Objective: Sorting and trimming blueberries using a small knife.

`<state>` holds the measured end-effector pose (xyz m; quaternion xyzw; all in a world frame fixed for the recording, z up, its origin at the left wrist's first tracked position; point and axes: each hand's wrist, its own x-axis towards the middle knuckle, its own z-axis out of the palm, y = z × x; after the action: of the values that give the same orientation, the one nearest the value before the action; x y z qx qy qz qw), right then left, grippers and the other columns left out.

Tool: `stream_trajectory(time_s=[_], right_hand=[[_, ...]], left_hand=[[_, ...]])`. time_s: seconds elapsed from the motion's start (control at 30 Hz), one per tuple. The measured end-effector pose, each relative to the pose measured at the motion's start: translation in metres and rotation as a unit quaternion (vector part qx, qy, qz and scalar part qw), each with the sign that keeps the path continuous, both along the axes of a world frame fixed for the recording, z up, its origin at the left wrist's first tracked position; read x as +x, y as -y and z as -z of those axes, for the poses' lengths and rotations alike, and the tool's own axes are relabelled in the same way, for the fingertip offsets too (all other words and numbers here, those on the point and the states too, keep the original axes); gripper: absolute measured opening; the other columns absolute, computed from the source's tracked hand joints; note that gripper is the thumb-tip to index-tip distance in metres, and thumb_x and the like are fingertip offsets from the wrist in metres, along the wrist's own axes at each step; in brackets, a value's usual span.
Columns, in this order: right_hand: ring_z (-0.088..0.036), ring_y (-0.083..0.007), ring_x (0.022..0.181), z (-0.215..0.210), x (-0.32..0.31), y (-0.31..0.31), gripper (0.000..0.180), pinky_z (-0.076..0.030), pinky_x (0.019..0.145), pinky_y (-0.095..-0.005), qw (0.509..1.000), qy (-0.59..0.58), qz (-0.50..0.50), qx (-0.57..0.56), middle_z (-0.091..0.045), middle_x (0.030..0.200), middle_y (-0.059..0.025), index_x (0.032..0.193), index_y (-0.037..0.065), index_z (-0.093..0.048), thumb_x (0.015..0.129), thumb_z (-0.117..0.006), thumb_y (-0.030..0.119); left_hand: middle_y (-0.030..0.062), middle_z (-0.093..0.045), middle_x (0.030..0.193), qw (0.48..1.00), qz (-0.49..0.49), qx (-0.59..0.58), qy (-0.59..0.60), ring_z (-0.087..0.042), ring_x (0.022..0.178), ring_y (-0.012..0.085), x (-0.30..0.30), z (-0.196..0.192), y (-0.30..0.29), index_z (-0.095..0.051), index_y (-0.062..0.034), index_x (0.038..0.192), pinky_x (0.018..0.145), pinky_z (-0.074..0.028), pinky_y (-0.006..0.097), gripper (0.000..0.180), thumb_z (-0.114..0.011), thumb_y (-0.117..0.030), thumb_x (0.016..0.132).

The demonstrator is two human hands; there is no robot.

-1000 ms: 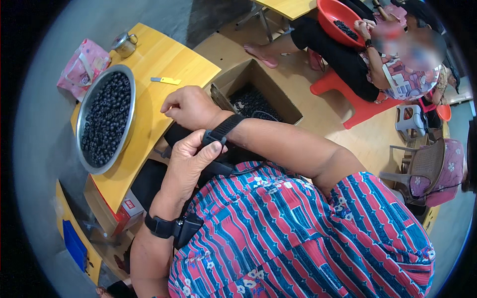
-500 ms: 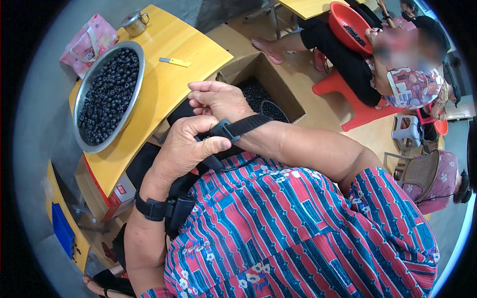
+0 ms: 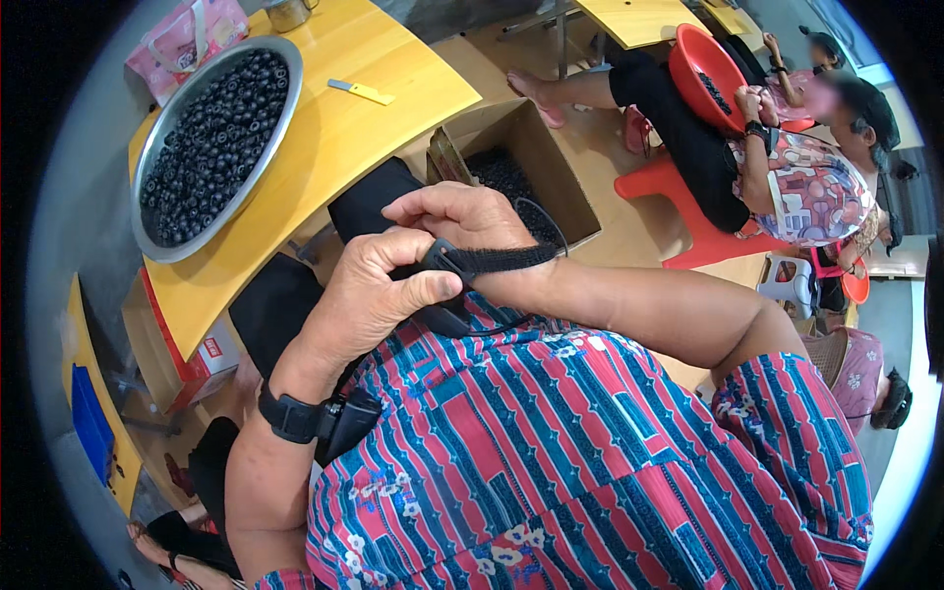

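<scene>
My left hand [image 3: 379, 280] pinches the buckle of a black wrist strap [image 3: 503, 260] between thumb and fingers. That strap goes round my right wrist, and a black device partly shows beneath it. My right hand [image 3: 462, 211] points to the left with its fingers loosely bent and apart, and holds nothing. Round my left wrist sits another black strap [image 3: 287, 413] with a small black device [image 3: 350, 425] on its inner side. A thin black cable runs near the right wrist.
On the yellow table [image 3: 324, 187] stand a metal basin [image 3: 291, 110] of black rings, a yellow-handled knife [image 3: 372, 93], a pink bag [image 3: 157, 71] and a metal mug [image 3: 288, 12]. A cardboard box [image 3: 562, 167] holds black pieces. Seated at right, a person has a red basin [image 3: 696, 84].
The view has shifted, so the table and basin sit higher. My left hand keeps its pinch on the right strap's buckle. My right forearm sits a little lower in the picture.
</scene>
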<state>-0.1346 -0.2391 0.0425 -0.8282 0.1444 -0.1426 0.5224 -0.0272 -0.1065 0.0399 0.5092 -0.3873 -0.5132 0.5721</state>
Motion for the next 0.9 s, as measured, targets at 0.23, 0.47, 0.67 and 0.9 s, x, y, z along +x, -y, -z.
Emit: stream_trajectory(time_s=[0.23, 0.47, 0.67, 0.9], right_hand=[[-0.060, -0.0322, 0.096, -0.011, -0.007, 0.008, 0.048, -0.050, 0.082, -0.0363, 0.979, 0.019, -0.135, -0.149, -0.058, 0.105, -0.0165, 0.128, 0.005, -0.052, 0.081, -0.063, 0.008], [-0.047, -0.0358, 0.124, -0.041, -0.025, 0.001, 0.065, -0.040, 0.102, -0.0403, 0.975, -0.018, -0.202, -0.095, -0.046, 0.132, -0.0216, 0.144, 0.005, -0.029, 0.087, -0.061, 0.010], [-0.041, -0.0381, 0.129, -0.061, -0.036, -0.009, 0.073, -0.037, 0.105, -0.0384, 0.973, -0.110, -0.184, -0.085, -0.039, 0.137, -0.0282, 0.141, -0.005, -0.026, 0.081, -0.064, 0.010], [-0.013, -0.0362, 0.143, -0.070, -0.058, -0.008, 0.095, -0.020, 0.114, -0.0393, 0.955, -0.117, -0.263, -0.071, -0.010, 0.152, -0.0275, 0.149, 0.002, 0.002, 0.082, -0.065, 0.008]], left_hand=[[-0.0020, -0.062, 0.076, 0.999, 0.040, -0.020, -0.007, -0.055, 0.075, 0.0043, -0.002, 0.012, -0.004, -0.068, -0.0016, 0.085, 0.068, -0.047, 0.022, 0.017, -0.075, -0.016, 0.080], [-0.0031, -0.062, 0.077, 0.995, 0.046, -0.051, -0.066, -0.056, 0.073, 0.0046, -0.004, 0.002, -0.005, -0.067, -0.0032, 0.081, 0.067, -0.047, 0.022, 0.032, -0.081, -0.032, 0.073], [-0.0024, -0.066, 0.079, 0.992, 0.083, -0.077, -0.052, -0.057, 0.077, 0.0046, 0.001, -0.008, -0.008, -0.069, -0.0019, 0.088, 0.071, -0.048, 0.022, 0.018, -0.078, -0.013, 0.077], [0.0005, -0.068, 0.081, 0.991, 0.088, -0.090, -0.052, -0.060, 0.077, 0.0067, -0.007, -0.002, -0.006, -0.069, 0.0009, 0.090, 0.071, -0.049, 0.022, 0.021, -0.078, -0.008, 0.074]])
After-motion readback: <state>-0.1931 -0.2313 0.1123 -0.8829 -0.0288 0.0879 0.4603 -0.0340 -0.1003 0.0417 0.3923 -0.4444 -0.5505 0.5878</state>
